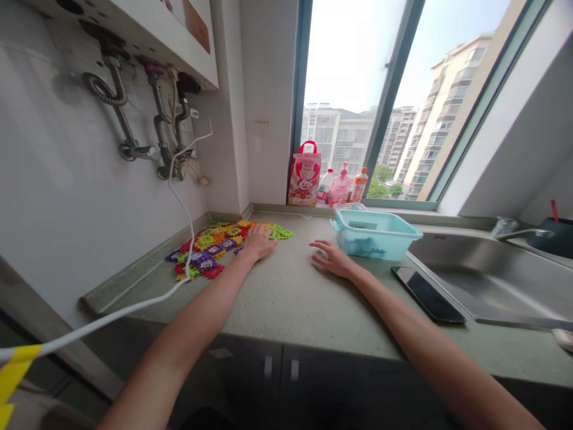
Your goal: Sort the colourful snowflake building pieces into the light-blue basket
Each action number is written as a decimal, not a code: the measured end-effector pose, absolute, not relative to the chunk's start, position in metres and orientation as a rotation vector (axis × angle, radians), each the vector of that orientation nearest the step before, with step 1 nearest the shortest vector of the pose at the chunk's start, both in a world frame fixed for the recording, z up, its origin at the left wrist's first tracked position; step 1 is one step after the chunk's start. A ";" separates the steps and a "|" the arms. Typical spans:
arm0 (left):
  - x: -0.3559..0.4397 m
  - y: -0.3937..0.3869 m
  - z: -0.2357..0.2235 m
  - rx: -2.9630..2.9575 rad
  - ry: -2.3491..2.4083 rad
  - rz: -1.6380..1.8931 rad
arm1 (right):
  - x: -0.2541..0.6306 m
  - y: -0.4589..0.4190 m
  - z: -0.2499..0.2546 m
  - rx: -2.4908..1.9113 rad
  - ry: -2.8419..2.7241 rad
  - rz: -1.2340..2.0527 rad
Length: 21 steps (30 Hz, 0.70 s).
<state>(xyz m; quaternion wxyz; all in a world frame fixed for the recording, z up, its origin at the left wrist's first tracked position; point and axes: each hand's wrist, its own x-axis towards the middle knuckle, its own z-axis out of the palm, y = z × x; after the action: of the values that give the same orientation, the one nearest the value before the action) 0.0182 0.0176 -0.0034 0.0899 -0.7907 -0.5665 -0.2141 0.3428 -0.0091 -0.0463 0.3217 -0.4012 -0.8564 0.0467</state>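
Note:
A loose pile of colourful plastic gear-shaped building pieces (206, 240) lies on the counter at the left, in red, yellow, green, orange and purple. My left hand (259, 243) rests at the right end of this pile, fingers stretched over some pieces and touching them. What lies under the palm is hidden. My right hand (332, 260) hovers at or just over the countertop, fingers spread, with nothing in it. Right behind it stands a light-blue plastic box (380, 242); dark shapes show dimly through its wall.
A phone (427, 294) lies between the box and the steel sink (487, 280). A white cable (147, 303) crosses the counter's left side and the pile. On the sill stand a pink bag (305, 179) and several bottles (341, 186). Metal pipes (156, 107) hang at the left wall.

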 end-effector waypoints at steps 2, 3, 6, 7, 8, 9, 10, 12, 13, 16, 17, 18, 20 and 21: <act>0.012 0.022 -0.007 -2.248 -1.856 -0.547 | 0.346 -0.010 -0.045 -1.054 -2.243 0.148; 0.010 0.023 -0.009 -2.218 -1.934 -0.505 | 0.347 -0.011 -0.044 -1.052 -2.238 0.159; 0.008 0.027 -0.012 -2.177 -2.073 -0.430 | 0.347 -0.013 -0.042 -1.051 -2.222 0.183; 0.009 0.027 -0.012 -2.175 -2.075 -0.423 | 0.346 -0.014 -0.042 -1.055 -2.223 0.193; 0.009 0.026 -0.011 -2.172 -2.066 -0.420 | 0.346 -0.014 -0.042 -1.060 -2.228 0.204; 0.010 0.026 -0.011 -2.166 -2.053 -0.420 | 0.346 -0.014 -0.041 -1.067 -2.234 0.216; 0.010 0.025 -0.010 -2.161 -2.037 -0.420 | 0.347 -0.014 -0.041 -1.075 -2.243 0.228; 0.010 0.025 -0.009 -2.154 -1.997 -0.424 | 0.347 -0.015 -0.041 -1.093 -2.257 0.243; 0.009 0.024 -0.008 -2.152 -1.973 -0.433 | 0.347 -0.015 -0.041 -1.104 -2.262 0.245; 0.012 0.026 -0.009 -2.179 -1.869 -0.507 | 0.346 -0.017 -0.039 -1.140 -2.277 0.240; 0.014 0.026 -0.009 -2.218 -1.826 -0.521 | 0.344 -0.017 -0.038 -1.154 -2.281 0.235; 0.016 0.027 -0.010 -2.281 -1.775 -0.516 | 0.343 -0.018 -0.037 -1.169 -2.285 0.228; 0.023 0.029 -0.010 -2.449 -1.663 -0.452 | 0.340 -0.019 -0.035 -1.196 -2.298 0.206; 0.026 0.029 -0.010 -2.526 -1.612 -0.413 | 0.338 -0.020 -0.034 -1.208 -2.305 0.194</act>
<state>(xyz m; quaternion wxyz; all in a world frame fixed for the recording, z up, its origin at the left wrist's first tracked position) 0.0260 0.0287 -0.0104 0.0581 -0.8337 -0.5320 -0.1363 0.3384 -0.0195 -0.0337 0.2629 -0.4465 -0.8523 0.0717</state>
